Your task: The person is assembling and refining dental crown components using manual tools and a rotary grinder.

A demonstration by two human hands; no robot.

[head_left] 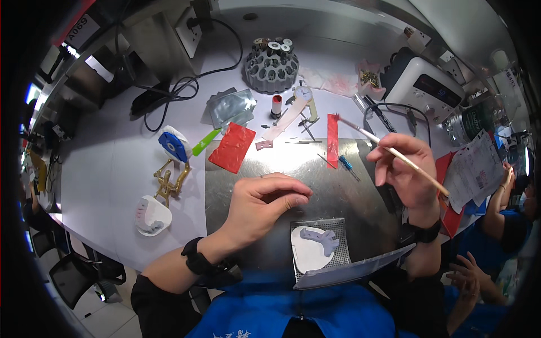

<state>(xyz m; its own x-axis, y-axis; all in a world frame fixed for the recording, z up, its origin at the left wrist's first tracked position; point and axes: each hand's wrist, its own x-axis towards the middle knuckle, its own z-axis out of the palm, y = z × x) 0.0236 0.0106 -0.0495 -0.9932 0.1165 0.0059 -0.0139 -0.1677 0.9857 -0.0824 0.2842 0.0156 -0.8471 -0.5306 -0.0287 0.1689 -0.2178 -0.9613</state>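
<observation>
My right hand [407, 169] grips a thin pale-handled brush [421, 172], its reddish bristles pointing up and left over a red strip [332, 143]. Over the metal work plate [253, 225], my left hand [262, 205] is closed, thumb against the curled fingertips; whatever lies between them is too small to make out. Nearer to me, a white plaster dental cast [304, 256] and a grey-purple dental piece [324, 241] lie on a mesh tray [340, 256]. A small blue-handled screwdriver [346, 163] rests beside the red strip.
At left stands a brass articulator [165, 183] with casts. Behind the plate are a red wax sheet [239, 141], a dial gauge [303, 96] and a grey bur stand [271, 69]. A white control unit [425, 84] and papers [470, 174] occupy the right; another person's hand [470, 279] is beyond.
</observation>
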